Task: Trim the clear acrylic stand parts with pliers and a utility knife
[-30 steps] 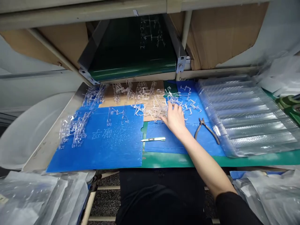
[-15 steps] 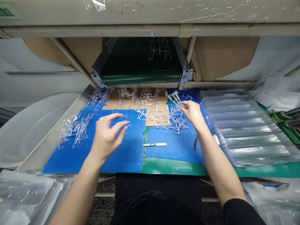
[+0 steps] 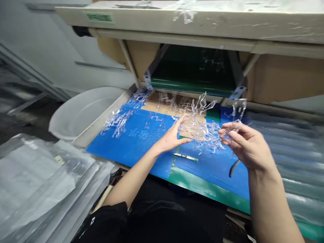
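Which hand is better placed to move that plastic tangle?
Probably the right hand: its fingers pinch the edge of the plastic tangle. The left hand is open, with its fingertips only at the tangle's other side.

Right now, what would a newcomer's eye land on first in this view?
A tangle of clear moulded plastic pieces stands out first, held up over the blue corrugated plastic sheet, with the right hand pinching its edge and the open left hand just beside it. Next come the large white plastic basin at the left and the ribbed clear plastic tray along the right.
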{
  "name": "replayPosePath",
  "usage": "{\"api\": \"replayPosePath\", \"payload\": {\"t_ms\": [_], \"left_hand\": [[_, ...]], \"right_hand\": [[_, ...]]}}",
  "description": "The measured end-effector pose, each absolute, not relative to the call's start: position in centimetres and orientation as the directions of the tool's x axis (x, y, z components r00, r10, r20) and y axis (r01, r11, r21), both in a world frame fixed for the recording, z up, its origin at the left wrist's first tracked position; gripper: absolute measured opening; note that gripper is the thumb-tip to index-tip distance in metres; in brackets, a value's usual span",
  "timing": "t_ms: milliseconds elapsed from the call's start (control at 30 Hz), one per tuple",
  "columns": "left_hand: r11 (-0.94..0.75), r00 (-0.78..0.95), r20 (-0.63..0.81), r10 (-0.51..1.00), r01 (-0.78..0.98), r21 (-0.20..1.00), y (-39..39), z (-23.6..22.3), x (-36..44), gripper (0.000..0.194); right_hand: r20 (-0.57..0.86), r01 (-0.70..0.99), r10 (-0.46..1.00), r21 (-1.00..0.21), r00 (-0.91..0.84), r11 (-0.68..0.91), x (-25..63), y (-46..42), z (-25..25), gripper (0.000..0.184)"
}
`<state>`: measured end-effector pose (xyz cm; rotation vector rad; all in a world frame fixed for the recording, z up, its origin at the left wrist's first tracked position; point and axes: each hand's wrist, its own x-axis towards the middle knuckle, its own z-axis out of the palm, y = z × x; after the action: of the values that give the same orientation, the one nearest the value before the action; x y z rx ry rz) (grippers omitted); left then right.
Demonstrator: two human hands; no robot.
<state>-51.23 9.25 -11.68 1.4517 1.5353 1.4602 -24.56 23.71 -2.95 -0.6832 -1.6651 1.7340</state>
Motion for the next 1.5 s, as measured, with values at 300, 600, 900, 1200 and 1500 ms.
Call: {"api": "replayPosePath", "payload": {"t_ms": [300, 600, 900, 1200, 1500], "left_hand": [[0.411, -0.635, -0.272, 0.723, 0.078, 0.908, -5.0, -15.4, -61.9, 0.066], [0.484, -0.677, 0.308, 0.668, 0.71, 0.512, -3.8, -11.7, -61.1, 0.053], [0.472, -0.477, -0.252, 0.842, 0.424, 0.773, 14.5, -15.5, -49.6, 0.107], [0.549, -0.465, -0.381, 0.799, 0.308, 0.777, 18.5, -16.7, -48.8, 0.089], [0.53, -0.385, -0.48, 0.789, 0.031, 0.847, 22.6, -16.3, -45.7, 0.074]], "right_hand": [[-0.311, 0.161, 0.482, -0.931, -0.819, -0.326, -45.8, 16.0, -11.7, 0.027], [-0.378, 0.534, 0.65, -0.844, -0.659, 0.051, -44.3, 19.1, -10.1, 0.03], [-0.357, 0.882, 0.926, -0.467, -0.121, -0.065, -21.6, 36.0, -9.0, 0.047], [-0.526, 0.851, 0.829, -0.509, -0.191, -0.127, -22.0, 41.2, -14.3, 0.036], [-0.622, 0.747, 0.696, -0.638, -0.359, -0.185, -25.4, 40.8, -14.5, 0.05]]}}
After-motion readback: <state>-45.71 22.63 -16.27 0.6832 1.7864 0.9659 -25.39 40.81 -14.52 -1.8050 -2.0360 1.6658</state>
